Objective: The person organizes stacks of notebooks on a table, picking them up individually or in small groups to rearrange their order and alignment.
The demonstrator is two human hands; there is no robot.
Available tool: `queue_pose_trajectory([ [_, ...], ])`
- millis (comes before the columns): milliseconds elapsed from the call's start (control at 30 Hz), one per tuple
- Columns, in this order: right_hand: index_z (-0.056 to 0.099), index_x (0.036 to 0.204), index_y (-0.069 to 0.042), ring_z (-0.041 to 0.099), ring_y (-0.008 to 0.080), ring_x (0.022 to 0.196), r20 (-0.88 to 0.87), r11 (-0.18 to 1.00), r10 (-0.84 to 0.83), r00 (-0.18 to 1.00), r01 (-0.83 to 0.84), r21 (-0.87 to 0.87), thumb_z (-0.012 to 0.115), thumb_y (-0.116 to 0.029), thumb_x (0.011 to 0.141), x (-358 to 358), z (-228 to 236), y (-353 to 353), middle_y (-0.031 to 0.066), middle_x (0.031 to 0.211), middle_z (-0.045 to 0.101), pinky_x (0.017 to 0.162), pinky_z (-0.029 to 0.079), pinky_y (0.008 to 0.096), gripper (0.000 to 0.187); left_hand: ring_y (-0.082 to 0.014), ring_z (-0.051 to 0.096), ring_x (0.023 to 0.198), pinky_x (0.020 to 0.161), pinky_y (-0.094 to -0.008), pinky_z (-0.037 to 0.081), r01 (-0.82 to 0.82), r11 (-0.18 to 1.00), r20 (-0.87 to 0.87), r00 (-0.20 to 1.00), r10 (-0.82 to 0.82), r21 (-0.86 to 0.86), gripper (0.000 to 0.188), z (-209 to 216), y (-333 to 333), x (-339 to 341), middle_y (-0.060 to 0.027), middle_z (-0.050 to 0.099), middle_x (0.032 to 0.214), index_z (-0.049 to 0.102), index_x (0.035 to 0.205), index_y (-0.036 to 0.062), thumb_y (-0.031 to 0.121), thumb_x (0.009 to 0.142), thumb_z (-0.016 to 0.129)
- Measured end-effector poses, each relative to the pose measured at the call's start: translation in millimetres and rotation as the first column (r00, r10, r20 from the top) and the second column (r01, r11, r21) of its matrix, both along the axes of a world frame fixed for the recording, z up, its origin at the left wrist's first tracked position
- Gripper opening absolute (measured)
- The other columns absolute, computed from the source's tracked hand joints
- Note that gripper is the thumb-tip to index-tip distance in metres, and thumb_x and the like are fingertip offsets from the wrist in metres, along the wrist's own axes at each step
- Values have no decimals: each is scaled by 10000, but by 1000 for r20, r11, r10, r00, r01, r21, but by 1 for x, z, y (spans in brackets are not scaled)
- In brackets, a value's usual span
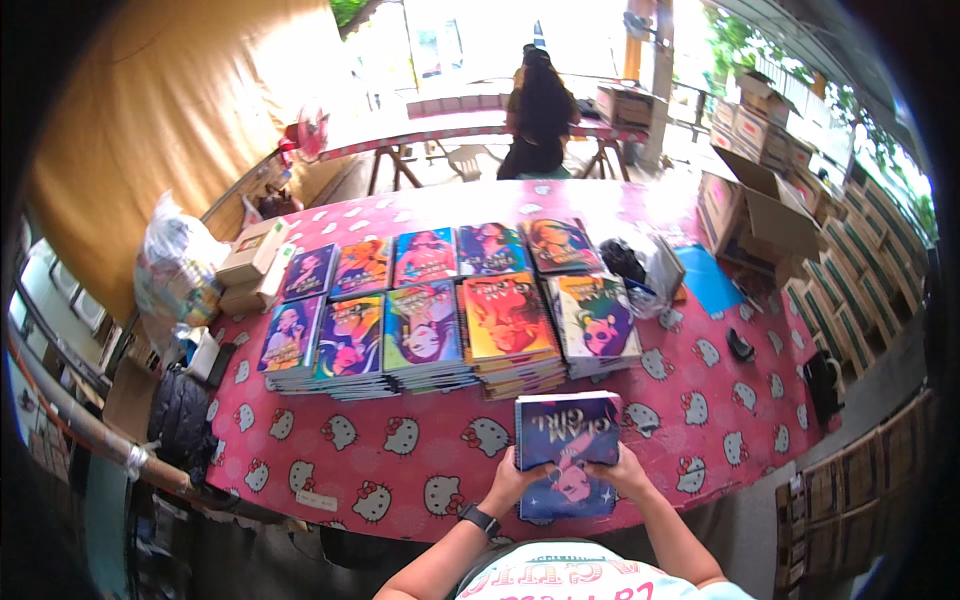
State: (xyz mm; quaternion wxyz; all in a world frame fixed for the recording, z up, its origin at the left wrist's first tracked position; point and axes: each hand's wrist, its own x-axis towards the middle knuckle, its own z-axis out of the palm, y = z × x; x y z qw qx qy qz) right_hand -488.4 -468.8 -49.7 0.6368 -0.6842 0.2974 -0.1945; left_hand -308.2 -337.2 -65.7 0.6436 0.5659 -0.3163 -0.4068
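Taking 12 o'clock as straight away from the person, the left hand [516,480] and right hand [624,473] are pinching a dark-blue notebook [568,435] by its two sides, thumbs pressing on the cover, the other fingers mostly hiding from view. It is facing cover up at the near edge of the counter [425,425], its spiral lying toward 9 o'clock; whether the hands are gripping one copy or several together, or whether it is touching the counter, I cannot tell.

From there, notebook piles are standing between 10 and 12 o'clock, five in a front row [510,322] and five in a back row [425,257]. Judging by that, the piling is looking well along: ten piles are sitting in their rows, while the held one is not yet joining any. How much is left is unclear, since the open cardboard box [724,208] at 1 o'clock is mostly hiding its inside. Also at 1 o'clock, a plastic bag [657,288] and a blue sheet [712,282] are lying on the counter.
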Motion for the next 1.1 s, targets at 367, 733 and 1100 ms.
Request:
queue_pose_trajectory([
  [367, 486, 1195, -32, 565, 144, 939, -81, 782, -210, 974, 217, 584, 748, -255, 722, -52, -7, -26, 39, 1059, 584, 828, 463, 291, 585, -147, 627, 780, 689, -287, 529, 248, 917, -380, 917, -119, 312, 365, 3, -54, -41, -72, 641, 896, 615, 972, -1, 253, 741, 739],
  [733, 568, 1097, -31, 544, 142, 989, 210, 933, -358, 910, 340, 117, 782, -123, 667, -168, -21, -117, 65, 1047, 614, 900, 431, 315, 489, -193, 533, 997, 855, -312, 450, 435, 846, 399, 866, -300, -308, 692, -22, -179, -113, -117, 521, 1096, 334, 1168, 87, 10, 637, 771],
  [1100, 446, 1247, -39, 524, 199, 1053, 84, 996, -59, 995, 53, 78, 718, -187, 735, -234, 52, -174, 132, 1149, 546, 867, 450, 338, 599, -282, 473, 1128, 1049, -504, 243, 552, 740, 740, 664, -110, -385, 578, 80, -235, -128, -69, 552, 1148, 510, 1090, 93, 110, 565, 751],
])
